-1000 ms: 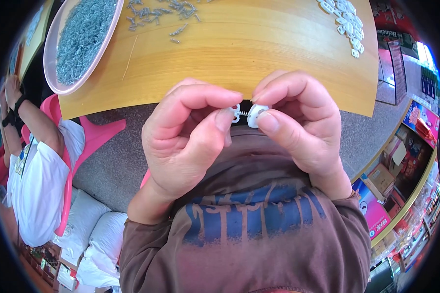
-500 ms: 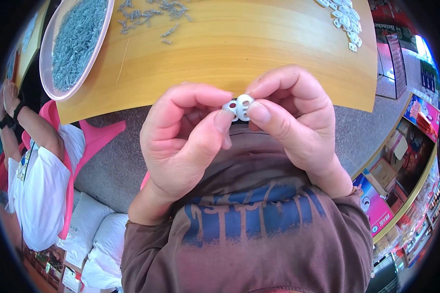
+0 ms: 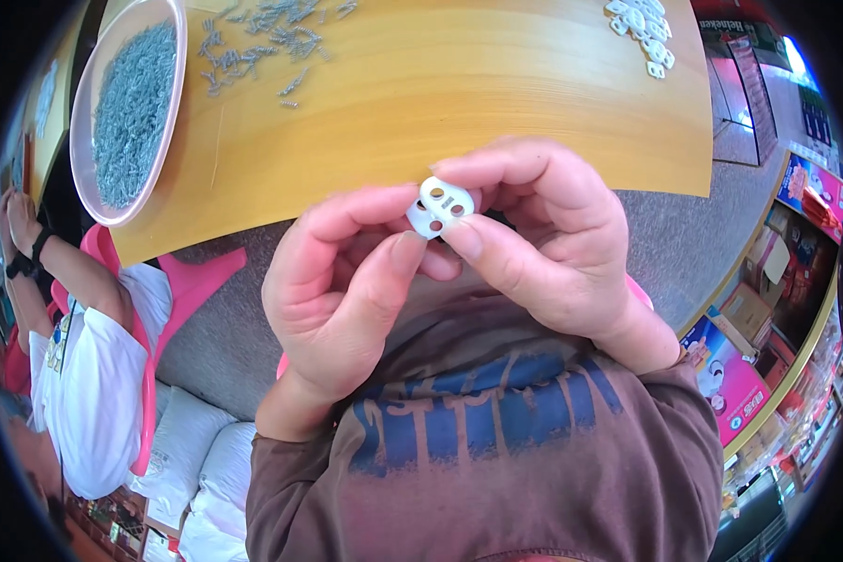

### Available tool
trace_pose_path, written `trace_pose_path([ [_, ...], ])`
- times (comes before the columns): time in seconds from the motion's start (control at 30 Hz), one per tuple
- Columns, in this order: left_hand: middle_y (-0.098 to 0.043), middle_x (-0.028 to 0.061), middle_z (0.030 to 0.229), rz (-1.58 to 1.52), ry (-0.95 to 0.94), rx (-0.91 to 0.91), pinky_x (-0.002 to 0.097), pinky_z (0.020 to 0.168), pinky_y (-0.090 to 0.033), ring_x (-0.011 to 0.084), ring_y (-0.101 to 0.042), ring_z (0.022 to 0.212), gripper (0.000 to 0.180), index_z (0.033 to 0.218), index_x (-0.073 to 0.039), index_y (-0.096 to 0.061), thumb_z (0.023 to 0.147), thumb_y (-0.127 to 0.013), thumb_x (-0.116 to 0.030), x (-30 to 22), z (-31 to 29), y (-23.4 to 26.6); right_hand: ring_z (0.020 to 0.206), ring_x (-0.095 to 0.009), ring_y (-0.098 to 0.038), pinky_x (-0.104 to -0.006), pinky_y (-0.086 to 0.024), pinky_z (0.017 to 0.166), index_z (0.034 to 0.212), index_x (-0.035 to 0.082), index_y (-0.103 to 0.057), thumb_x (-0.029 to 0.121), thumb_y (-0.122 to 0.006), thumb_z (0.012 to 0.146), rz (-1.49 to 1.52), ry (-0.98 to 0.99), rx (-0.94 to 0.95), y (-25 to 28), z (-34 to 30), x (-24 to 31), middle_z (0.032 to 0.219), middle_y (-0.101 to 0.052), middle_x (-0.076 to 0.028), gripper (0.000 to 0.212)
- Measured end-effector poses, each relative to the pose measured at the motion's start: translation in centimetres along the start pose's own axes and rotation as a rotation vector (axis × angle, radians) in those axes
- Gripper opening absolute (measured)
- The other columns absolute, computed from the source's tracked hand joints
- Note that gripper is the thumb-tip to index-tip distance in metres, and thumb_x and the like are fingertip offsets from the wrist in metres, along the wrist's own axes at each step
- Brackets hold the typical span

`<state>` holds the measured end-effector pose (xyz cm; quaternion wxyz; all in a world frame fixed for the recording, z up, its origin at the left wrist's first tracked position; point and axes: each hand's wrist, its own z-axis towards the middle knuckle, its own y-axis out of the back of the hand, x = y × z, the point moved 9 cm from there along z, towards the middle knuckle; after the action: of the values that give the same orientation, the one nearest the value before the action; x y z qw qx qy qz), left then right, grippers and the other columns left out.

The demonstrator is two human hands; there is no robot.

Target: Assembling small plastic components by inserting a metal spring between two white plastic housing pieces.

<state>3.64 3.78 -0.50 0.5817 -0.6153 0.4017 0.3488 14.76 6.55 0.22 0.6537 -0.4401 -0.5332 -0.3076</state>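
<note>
In front of my chest, both hands meet around two small white plastic parts with round holes, which look like the halves of a two-hole cord lock. My right hand pinches the rounded cord lock part, which shows two holes and a small slot. Between the thumb and fingers of my left hand is the other cord lock part. The two parts overlap and touch, the right one tilted over the left. Whether a spring sits between them is hidden.
A pink bowl full of small metal springs stands at the table's left. Loose springs lie beside it, and white parts are piled far right on the wooden table. Another person sits left on a pink chair.
Both hands have turned the white parts, so the right one now lies tilted across the left, its holes facing up. The view has shifted slightly; table items appear further left.
</note>
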Motion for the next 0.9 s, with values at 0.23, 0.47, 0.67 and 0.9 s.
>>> trace_pose_path([
  [0.23,-0.054,0.0121,0.092,0.138,-0.127,0.052,0.0232,0.067,-0.049,0.0138,-0.058,0.074,0.022,0.102,0.003,-0.047,0.081,-0.049,0.007,-0.7,0.1,-0.4,0.076,-0.013,-0.056,-0.0229,-0.046,0.064,0.104,-0.005,-0.049,-0.007,-0.05,0.08,0.233,-0.088,0.01,-0.1,-0.2,-0.7,0.088,-0.054,-0.01,0.024],
  [0.47,-0.054,0.0123,0.091,-0.025,-0.035,-0.037,0.0224,0.064,-0.048,0.0125,-0.057,0.071,0.021,0.1,0.002,-0.045,0.08,-0.051,0.006,0.1,-0.3,0.1,0.075,-0.013,-0.056,-0.023,-0.046,0.064,0.104,-0.005,-0.049,-0.007,-0.05,0.081,0.224,-0.059,-0.029,-0.2,-0.4,-0.7,0.087,-0.054,-0.01,0.024],
  [0.67,-0.054,0.0119,0.091,-0.034,-0.024,-0.044,0.0216,0.063,-0.048,0.0117,-0.056,0.069,0.021,0.099,0.001,-0.045,0.08,-0.051,0.006,0.2,-0.4,0.1,0.076,-0.013,-0.055,-0.0233,-0.046,0.065,0.104,-0.005,-0.049,-0.007,-0.05,0.081,0.089,-0.006,-0.024,-0.2,-0.6,-0.2,0.088,-0.054,-0.01,0.024],
  [0.9,-0.054,0.0115,0.091,-0.072,-0.03,-0.074,0.022,0.064,-0.048,0.0124,-0.056,0.071,0.022,0.1,0.0,-0.044,0.08,-0.05,0.008,0.6,-0.6,-0.2,0.071,-0.012,-0.055,-0.0218,-0.045,0.062,0.104,-0.006,-0.049,-0.007,-0.05,0.081,0.12,-0.052,-0.05,-0.1,-0.7,-0.5,0.086,-0.052,-0.009,0.024],
])
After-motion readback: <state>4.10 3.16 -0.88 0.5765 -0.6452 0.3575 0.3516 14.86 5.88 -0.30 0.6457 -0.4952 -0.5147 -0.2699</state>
